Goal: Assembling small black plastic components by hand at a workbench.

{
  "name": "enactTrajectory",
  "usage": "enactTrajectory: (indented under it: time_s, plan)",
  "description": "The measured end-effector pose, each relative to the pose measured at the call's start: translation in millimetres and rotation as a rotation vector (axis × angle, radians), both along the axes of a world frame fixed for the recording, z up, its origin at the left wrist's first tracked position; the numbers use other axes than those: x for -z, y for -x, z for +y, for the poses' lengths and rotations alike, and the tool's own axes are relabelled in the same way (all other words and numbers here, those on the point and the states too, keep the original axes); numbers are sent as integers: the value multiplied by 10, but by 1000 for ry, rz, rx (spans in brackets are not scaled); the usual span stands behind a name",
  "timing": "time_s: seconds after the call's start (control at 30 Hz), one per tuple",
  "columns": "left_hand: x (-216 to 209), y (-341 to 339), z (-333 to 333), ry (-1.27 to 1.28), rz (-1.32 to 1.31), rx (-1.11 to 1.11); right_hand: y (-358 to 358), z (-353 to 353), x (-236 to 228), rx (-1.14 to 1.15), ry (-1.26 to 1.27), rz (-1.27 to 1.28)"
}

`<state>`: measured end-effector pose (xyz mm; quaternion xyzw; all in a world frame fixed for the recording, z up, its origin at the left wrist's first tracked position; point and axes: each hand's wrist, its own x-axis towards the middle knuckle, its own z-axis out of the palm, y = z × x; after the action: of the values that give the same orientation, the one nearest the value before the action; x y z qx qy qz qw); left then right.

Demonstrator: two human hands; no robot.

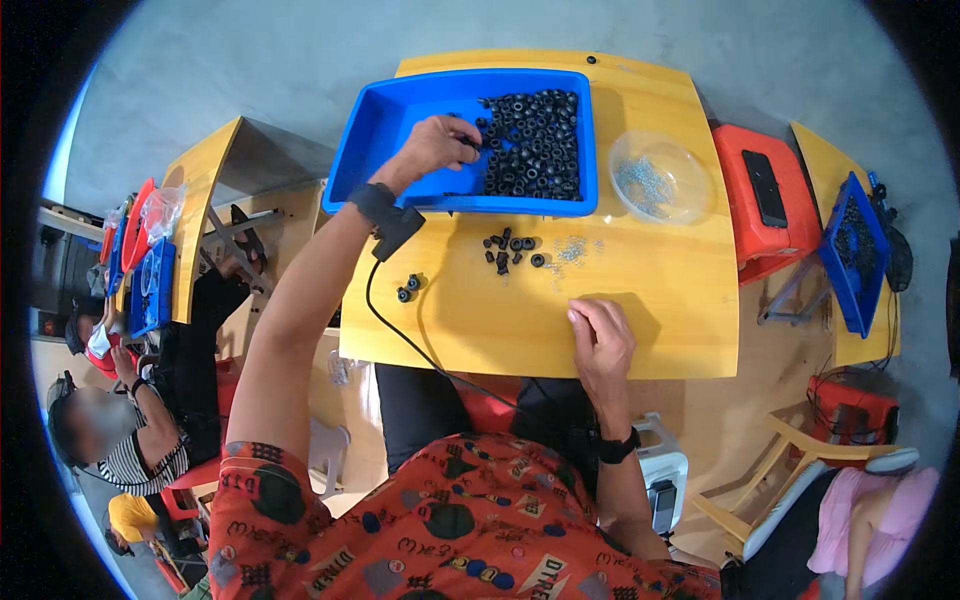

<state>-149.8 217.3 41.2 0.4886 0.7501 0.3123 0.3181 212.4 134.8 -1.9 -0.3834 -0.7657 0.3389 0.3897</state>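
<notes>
My left hand [438,145] reaches into a blue plastic tray [400,187], its fingers curled at the edge of a heap of small black ring-shaped parts [535,140]. Dark bits show at its fingertips, and it appears to grip a small black part. Near the front edge of the yellow table [480,325], my right hand [603,340] rests with thumb and fingers drawn together; whatever they may hold is hidden. Between the hands lie several loose black parts [505,255] and a scatter of tiny shiny pieces [570,249]. Another small group of black parts [407,288] sits to the left.
A clear round bowl [690,180] with shiny small pieces stands right of the tray. Beyond it is a red-orange stool [765,190] with a black phone. A cable [430,350] runs from my left wrist across the table. Other people sit at tables left and right.
</notes>
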Motion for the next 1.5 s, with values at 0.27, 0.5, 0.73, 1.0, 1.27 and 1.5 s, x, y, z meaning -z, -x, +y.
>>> enactTrajectory:
  time_s: [0.27, 0.5, 0.73, 1.0, 1.27, 1.5]
  plan:
    - [-670, -638, -1092, -159, -242, 158, -22, 22, 44, 29, -34, 6]
    - [127, -1105, -1460, -253, 192, 133, -20, -10, 114, 8, -114, 52]
    - [299, -1204, -1502, -352, 373, 59, -22, -4, 176, 20, -181, 69]
    - [339, -1338, -1722, -545, 344, -121, -21, -29, 167, 22, -158, 80]
    - [414, -1460, -1722, -582, 285, -159, -24, -35, 174, 33, -186, 49]
    - [505, -1641, -1627, -528, 413, -34, -14, -29, 165, 34, -223, 27]
